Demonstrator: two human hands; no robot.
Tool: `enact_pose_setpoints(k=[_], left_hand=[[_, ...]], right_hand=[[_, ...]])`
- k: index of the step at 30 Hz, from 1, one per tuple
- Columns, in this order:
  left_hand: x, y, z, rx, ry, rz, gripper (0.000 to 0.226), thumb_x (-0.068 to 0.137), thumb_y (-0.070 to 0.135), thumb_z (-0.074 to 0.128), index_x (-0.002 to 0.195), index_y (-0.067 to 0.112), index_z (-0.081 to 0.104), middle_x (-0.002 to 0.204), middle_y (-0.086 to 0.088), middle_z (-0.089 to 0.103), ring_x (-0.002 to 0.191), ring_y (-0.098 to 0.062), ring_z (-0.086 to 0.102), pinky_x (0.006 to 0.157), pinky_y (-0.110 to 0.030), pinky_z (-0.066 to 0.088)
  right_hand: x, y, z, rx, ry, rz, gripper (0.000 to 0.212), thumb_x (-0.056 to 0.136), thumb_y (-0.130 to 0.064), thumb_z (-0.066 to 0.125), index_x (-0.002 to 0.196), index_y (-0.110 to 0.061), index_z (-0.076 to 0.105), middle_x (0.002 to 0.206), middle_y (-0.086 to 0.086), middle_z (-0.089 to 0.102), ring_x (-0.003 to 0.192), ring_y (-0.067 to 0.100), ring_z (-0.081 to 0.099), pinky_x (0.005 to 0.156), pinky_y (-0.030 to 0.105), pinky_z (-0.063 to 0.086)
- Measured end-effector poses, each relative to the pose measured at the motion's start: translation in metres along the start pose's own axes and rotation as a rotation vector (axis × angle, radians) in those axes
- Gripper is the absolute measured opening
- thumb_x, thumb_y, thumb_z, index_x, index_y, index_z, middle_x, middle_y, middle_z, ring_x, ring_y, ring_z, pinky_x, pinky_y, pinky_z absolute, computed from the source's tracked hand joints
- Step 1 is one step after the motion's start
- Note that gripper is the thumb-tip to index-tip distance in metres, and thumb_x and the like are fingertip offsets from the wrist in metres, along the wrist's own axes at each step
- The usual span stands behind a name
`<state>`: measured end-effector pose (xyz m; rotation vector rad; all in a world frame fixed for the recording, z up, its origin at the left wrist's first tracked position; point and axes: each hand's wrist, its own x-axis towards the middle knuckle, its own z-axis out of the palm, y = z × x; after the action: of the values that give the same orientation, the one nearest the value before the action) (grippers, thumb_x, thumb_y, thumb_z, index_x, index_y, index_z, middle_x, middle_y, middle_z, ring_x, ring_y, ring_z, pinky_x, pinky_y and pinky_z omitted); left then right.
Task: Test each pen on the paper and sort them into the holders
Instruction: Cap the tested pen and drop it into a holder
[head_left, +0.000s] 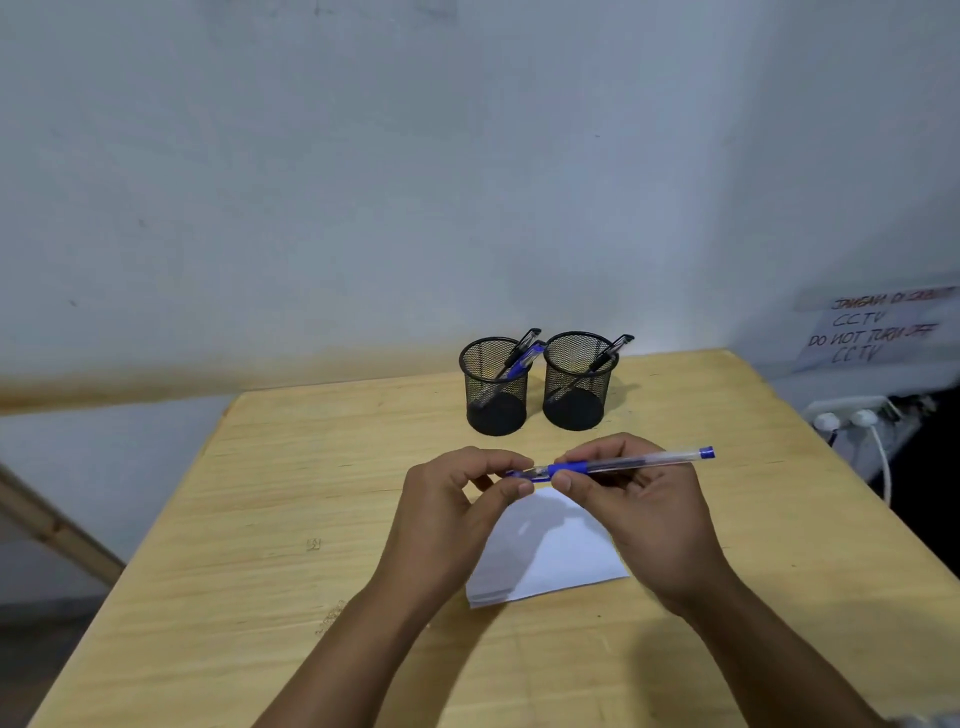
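Observation:
A clear pen with blue grip and blue end (623, 462) lies level above the white paper (550, 556). My right hand (639, 509) pinches its blue grip. My left hand (452, 504) pinches the blue cap at the pen's left tip. Behind them stand two black mesh holders side by side. The left holder (496, 387) has a blue pen and a black pen leaning in it. A single black pen leans in the right holder (579, 382).
The wooden table (260, 519) runs to a white wall at the back. Off its right edge sit a power strip with white plugs (852, 415) and a handwritten CCTV note (872, 332). A wooden beam (57, 530) slants at the left.

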<state>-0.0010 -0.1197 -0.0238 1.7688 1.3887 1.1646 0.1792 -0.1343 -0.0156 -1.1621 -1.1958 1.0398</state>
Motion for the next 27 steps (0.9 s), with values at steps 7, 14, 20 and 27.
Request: enact_pose_setpoints(k=[7,14,20,27], left_hand=[[-0.001,0.008,0.010,-0.001,0.019,0.026,0.027,0.082,0.012,0.076,0.084,0.039,0.074,0.085,0.028,0.070,0.076,0.000,0.059,0.065,-0.008,0.041],[-0.001,0.006,0.015,-0.055,0.019,0.058,0.024,0.080,0.008,0.077,0.086,0.032,0.076,0.084,0.020,0.073,0.076,-0.003,0.062,0.068,-0.007,0.042],[0.000,0.008,0.034,-0.171,0.003,-0.059,0.019,0.080,0.013,0.078,0.087,0.030,0.077,0.082,0.017,0.074,0.074,0.000,0.062,0.067,-0.009,0.043],[0.032,0.010,0.068,-0.280,-0.068,-0.139,0.028,0.081,0.020,0.079,0.108,0.022,0.071,0.088,0.001,0.074,0.081,-0.013,0.066,0.071,-0.019,0.052]], right_hand=[[-0.004,0.005,-0.003,0.011,0.077,0.037,0.017,0.072,-0.006,0.082,0.081,-0.019,0.075,0.081,-0.001,0.076,0.078,0.012,0.072,0.067,0.018,0.055],[-0.007,0.008,-0.005,0.040,0.063,0.028,0.018,0.072,-0.005,0.082,0.078,-0.020,0.074,0.079,-0.003,0.076,0.075,0.010,0.071,0.066,0.017,0.054],[0.004,0.010,-0.013,0.200,0.053,0.063,0.022,0.073,-0.011,0.079,0.091,-0.013,0.067,0.081,0.006,0.076,0.077,0.017,0.070,0.071,0.023,0.054],[0.039,0.001,-0.033,0.249,0.279,0.037,0.008,0.086,-0.005,0.070,0.089,-0.009,0.063,0.077,0.009,0.071,0.066,0.017,0.065,0.061,0.024,0.055]])
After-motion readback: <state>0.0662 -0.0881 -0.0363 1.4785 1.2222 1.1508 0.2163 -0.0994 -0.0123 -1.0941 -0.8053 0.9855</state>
